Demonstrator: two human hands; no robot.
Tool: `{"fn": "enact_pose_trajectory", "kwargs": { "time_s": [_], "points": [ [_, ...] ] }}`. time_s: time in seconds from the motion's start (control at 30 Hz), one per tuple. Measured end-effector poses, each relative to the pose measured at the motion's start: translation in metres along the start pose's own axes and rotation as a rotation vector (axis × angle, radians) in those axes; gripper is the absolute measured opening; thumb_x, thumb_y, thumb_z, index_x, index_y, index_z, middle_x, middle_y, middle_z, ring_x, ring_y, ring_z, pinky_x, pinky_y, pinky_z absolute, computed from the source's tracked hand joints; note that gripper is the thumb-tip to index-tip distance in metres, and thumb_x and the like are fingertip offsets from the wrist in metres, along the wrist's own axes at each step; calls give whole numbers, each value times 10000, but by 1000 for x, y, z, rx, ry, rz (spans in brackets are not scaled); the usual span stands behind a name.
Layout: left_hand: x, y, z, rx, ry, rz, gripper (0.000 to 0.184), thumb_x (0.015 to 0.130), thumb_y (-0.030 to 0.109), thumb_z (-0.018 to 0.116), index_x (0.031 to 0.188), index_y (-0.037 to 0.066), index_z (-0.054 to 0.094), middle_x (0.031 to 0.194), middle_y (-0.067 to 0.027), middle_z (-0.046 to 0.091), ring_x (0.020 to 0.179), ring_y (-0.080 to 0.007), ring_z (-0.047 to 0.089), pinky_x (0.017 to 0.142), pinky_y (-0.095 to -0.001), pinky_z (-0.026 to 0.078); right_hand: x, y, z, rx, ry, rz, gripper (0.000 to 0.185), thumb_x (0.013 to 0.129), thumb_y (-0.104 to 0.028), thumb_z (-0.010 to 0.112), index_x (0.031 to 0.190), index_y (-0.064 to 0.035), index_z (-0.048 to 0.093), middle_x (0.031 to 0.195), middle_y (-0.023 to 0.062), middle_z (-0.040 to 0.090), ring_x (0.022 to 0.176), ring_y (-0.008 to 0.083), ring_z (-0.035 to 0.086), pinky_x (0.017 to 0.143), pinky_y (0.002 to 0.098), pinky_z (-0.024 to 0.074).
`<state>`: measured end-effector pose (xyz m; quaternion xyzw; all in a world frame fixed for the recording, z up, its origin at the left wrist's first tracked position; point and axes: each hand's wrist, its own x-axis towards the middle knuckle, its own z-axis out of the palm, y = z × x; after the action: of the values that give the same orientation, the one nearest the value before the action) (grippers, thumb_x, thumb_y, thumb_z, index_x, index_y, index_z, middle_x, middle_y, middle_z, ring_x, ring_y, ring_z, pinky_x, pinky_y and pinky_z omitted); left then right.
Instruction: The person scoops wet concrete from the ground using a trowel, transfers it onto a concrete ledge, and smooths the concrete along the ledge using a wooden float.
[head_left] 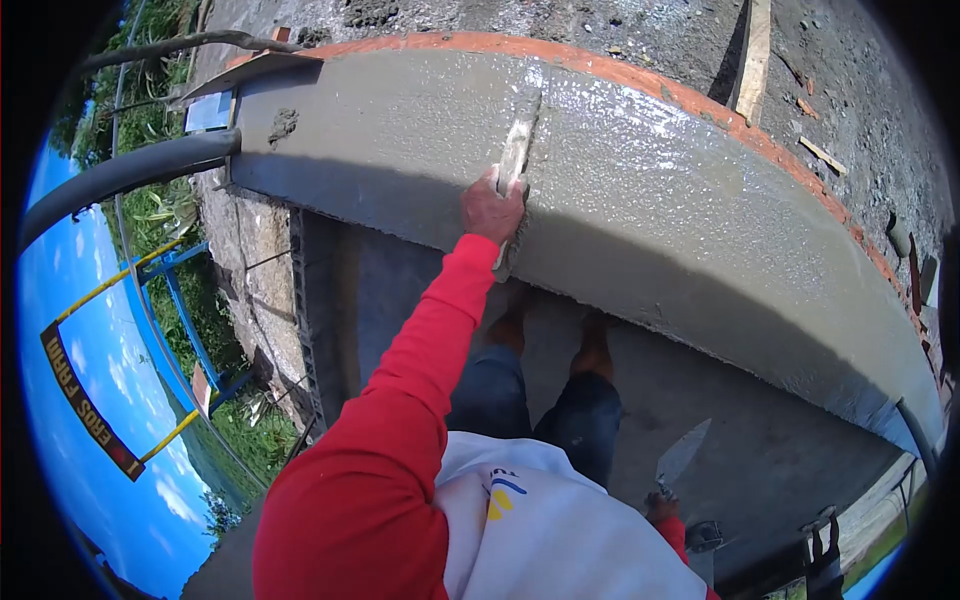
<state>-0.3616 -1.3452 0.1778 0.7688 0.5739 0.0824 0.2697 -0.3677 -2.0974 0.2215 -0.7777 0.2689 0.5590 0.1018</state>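
Both hands on tools at a wet cement slab.
The broad grey slab point(650, 190) curves across the view, glossy toward its far side and shaded along its near edge, with a red-orange rim point(640, 80) along the far edge. A thick black pipe point(130, 180) meets its left end, and a wooden board point(752, 60) lies beyond the rim, its near end at the rim. The long, narrow float point(515, 155) lies on the slab, crosswise to its length, and reaches the near edge; the left hand point(492, 208) grips it, fingers closed around it. Lower right, well apart from the slab, the right hand point(660, 507) is closed on the handle of a pointed trowel point(683, 455), its blade over the dark floor point(740, 420). A small mortar clump point(283, 125) sits near the slab's left end.
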Motion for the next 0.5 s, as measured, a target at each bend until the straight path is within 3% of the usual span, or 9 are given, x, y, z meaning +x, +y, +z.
{"fn": "enact_pose_trajectory", "kwargs": {
  "time_s": [0.07, 0.17, 0.23, 0.3, 0.37, 0.43, 0.5],
  "points": [
    [25, -30, -37, 3, 7, -19, 425, 744, 314, 642, 970, -44, 607, 816, -261, 624, 799, -402, 616, 747, -426, 485, -18, -25, 1, 78, -24, 28, 565, 724, -290, 675, 1116, 78, 501, 999, 188, 604, 851, 271, 592, 716, 392, 479],
    [65, -105, -66, -54, 11, -65, 447, 746, 304, 638, 988, -70, 604, 834, -275, 622, 800, -402, 618, 737, -412, 487, -37, -54, 7, -305, 3, -76, 581, 722, -300, 682, 1134, 63, 493, 997, 182, 604, 846, 273, 590, 710, 394, 480],
    [86, -145, -87, -113, 26, -94, 447, 750, 290, 634, 996, -81, 604, 837, -287, 618, 810, -399, 621, 726, -399, 487, -24, -35, 10, -423, -17, -210, 568, 719, -296, 685, 1127, 55, 503, 993, 178, 606, 840, 275, 591, 705, 394, 477],
    [108, -186, -103, -75, 60, -90, 442, 749, 279, 638, 1003, -82, 605, 810, -269, 628, 753, -352, 639, 676, -377, 492, -25, -33, 16, -392, 21, -175, 547, 715, -292, 688, 1109, 49, 521, 976, 173, 611, 827, 275, 594, 698, 394, 476],
    [119, -212, -124, -85, 61, -138, 433, 753, 271, 641, 996, -85, 606, 770, -238, 633, 678, -297, 641, 621, -360, 492, -39, -60, 35, -207, 120, 16, 519, 712, -291, 690, 1079, 46, 547, 945, 167, 621, 807, 275, 599, 690, 394, 477],
    [129, -220, -151, -142, 26, -234, 419, 760, 268, 642, 976, -89, 606, 717, -191, 635, 586, -233, 627, 562, -348, 487, -55, -86, 39, -297, 37, -61, 506, 711, -289, 688, 1068, 44, 556, 919, 157, 625, 784, 273, 600, 683, 394, 480],
    [142, -244, -169, -197, 50, -203, 380, 778, 250, 632, 963, -81, 610, 661, -128, 610, 506, -180, 572, 499, -327, 464, -61, -94, 44, -307, 19, -130, 486, 710, -284, 681, 1051, 42, 566, 890, 149, 628, 760, 268, 599, 673, 393, 482]
  ]
}}
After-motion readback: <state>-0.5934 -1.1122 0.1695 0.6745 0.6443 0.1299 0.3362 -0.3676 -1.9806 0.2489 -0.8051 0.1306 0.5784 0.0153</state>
